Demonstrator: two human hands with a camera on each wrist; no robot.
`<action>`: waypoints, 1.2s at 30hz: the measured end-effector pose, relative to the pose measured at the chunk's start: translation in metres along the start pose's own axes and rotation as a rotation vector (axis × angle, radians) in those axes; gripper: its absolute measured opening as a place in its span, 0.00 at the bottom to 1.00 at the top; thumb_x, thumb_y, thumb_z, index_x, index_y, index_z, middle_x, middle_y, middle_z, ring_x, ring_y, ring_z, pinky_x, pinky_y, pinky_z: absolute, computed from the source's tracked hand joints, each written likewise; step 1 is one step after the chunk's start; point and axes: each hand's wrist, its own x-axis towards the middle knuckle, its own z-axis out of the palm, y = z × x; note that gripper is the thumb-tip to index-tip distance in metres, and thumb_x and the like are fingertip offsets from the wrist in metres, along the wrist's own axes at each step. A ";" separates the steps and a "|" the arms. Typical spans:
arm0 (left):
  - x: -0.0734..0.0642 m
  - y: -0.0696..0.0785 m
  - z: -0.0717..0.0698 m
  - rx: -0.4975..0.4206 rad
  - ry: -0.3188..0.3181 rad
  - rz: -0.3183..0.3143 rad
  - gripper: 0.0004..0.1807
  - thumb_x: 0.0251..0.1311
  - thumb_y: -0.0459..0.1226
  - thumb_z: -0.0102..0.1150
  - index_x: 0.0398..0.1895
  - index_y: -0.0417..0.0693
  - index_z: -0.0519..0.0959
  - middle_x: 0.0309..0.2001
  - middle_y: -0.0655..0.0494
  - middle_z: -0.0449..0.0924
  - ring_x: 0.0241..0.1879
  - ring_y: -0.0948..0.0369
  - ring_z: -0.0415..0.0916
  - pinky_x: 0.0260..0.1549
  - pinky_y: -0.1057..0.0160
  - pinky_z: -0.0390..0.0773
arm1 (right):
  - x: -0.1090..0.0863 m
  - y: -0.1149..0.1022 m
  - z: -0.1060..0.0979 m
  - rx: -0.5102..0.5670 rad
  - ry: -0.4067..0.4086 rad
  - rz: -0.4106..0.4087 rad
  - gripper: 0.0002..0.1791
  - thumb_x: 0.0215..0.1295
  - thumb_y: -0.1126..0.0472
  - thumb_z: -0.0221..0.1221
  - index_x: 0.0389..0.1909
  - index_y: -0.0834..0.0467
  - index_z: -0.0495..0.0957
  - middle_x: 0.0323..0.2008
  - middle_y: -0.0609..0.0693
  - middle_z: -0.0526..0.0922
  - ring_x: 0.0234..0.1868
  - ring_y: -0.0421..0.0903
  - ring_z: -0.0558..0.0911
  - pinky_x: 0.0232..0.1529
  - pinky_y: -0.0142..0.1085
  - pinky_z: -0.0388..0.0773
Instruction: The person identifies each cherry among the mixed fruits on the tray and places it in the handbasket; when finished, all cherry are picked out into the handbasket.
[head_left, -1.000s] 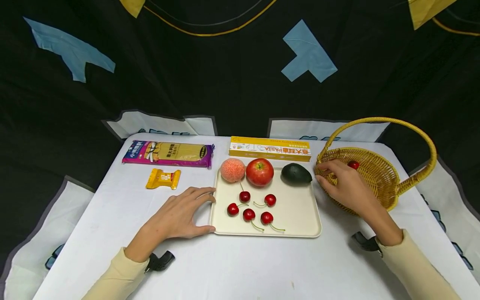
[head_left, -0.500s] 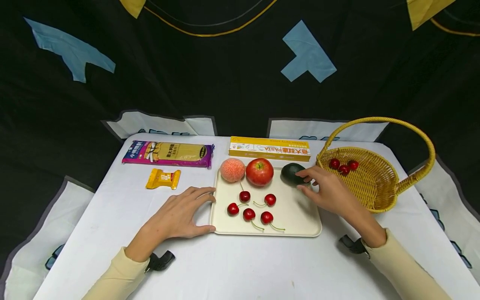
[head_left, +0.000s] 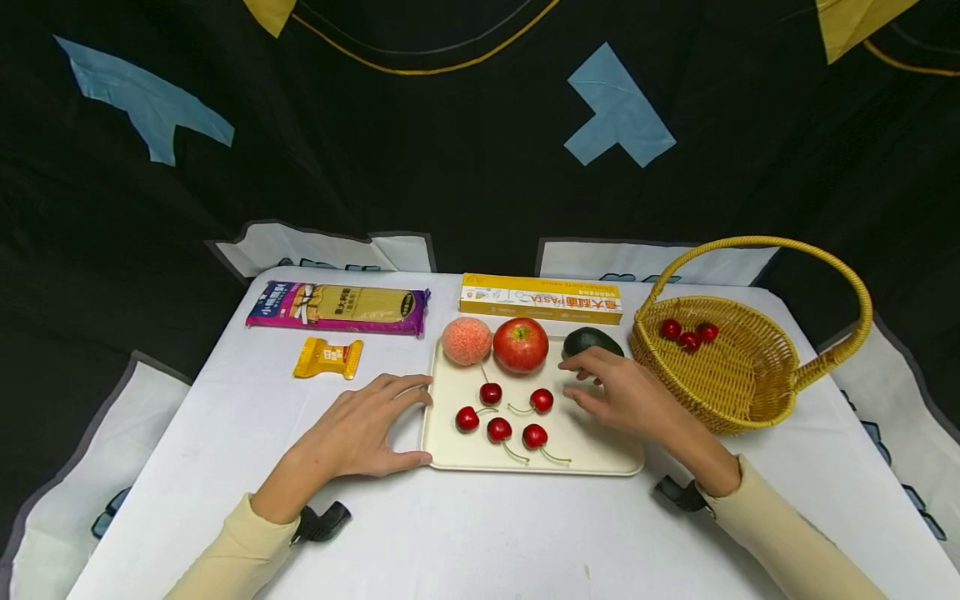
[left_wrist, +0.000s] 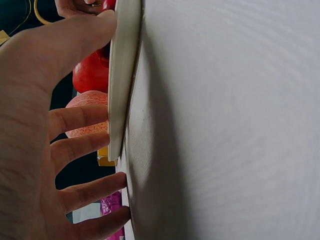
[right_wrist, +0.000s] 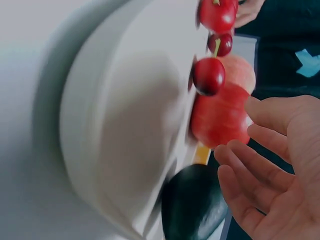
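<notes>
A cream tray [head_left: 600,460] lies mid-table, bearing a peach [head_left: 467,341], a red apple [head_left: 521,345], a dark green avocado [head_left: 589,341] and several stemmed cherries [head_left: 536,436]. At its left edge my left hand [head_left: 352,429] rests with spread fingers, the thumb and fingertips touching the rim, as the left wrist view also shows. My right hand [head_left: 626,392] hovers over the tray's right part, beside the avocado, holding nothing. In the right wrist view, its fingers [right_wrist: 250,170] are loosely bent and apart from the fruit. The yellow wicker basket [head_left: 738,375] on the right contains 3 cherries [head_left: 688,340].
Behind the tray stands a yellow and white pasta box [head_left: 540,298]. A purple noodle packet [head_left: 337,308] and a small orange-yellow wrapped snack [head_left: 327,358] lie at the left. The basket's tall handle [head_left: 757,241] arches above it. A black cloth hangs behind the table.
My right hand has left the basket and moved left across the avocado's front to above the tray. The basket's cherries are now uncovered. My left hand has stayed at the rim.
</notes>
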 end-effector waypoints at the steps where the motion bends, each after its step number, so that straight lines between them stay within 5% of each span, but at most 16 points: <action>1: 0.000 0.000 0.000 0.001 0.003 0.003 0.41 0.53 0.74 0.69 0.65 0.66 0.81 0.78 0.65 0.70 0.70 0.56 0.73 0.43 0.47 0.83 | 0.000 -0.001 0.001 -0.001 -0.008 -0.003 0.20 0.68 0.55 0.74 0.57 0.55 0.85 0.51 0.52 0.87 0.46 0.47 0.89 0.41 0.42 0.86; 17: 0.001 -0.001 0.000 -0.011 -0.004 0.003 0.41 0.53 0.74 0.69 0.66 0.66 0.81 0.78 0.65 0.70 0.70 0.56 0.73 0.43 0.47 0.84 | 0.009 -0.014 0.018 -0.031 -0.097 -0.106 0.19 0.66 0.55 0.75 0.55 0.54 0.88 0.49 0.49 0.87 0.42 0.42 0.87 0.41 0.38 0.84; 36: 0.001 -0.001 0.000 -0.011 0.003 0.012 0.41 0.53 0.73 0.69 0.65 0.65 0.81 0.78 0.65 0.70 0.69 0.56 0.74 0.41 0.50 0.84 | 0.012 -0.017 0.024 -0.053 -0.141 -0.133 0.15 0.66 0.59 0.75 0.53 0.51 0.88 0.49 0.48 0.87 0.42 0.44 0.84 0.43 0.38 0.84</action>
